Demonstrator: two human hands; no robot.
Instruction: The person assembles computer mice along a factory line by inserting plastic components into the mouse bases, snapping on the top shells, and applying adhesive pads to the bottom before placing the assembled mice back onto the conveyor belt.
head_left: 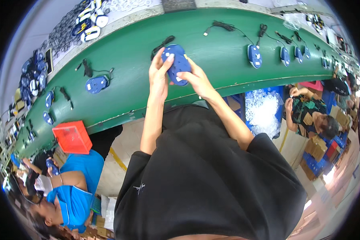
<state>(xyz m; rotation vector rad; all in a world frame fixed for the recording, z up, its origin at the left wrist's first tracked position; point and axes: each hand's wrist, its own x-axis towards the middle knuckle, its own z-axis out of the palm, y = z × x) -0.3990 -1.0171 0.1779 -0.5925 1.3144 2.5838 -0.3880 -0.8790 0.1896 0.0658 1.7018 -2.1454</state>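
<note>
From my remote station I saw the green tabletop (136, 48) stretch beyond the red bin (72, 138). Right of that bin and farther out, the left hand (159, 78) and right hand (199, 82) held a blue mouse (177, 66) above the tabletop, fingers closed on its opposite sides, thumbs over its upturned face. I judged it best that the left fingers bore the weight, the right thumb pressed evenly, and the black cable (164, 44), also right of the bin, kept some slack.
</note>
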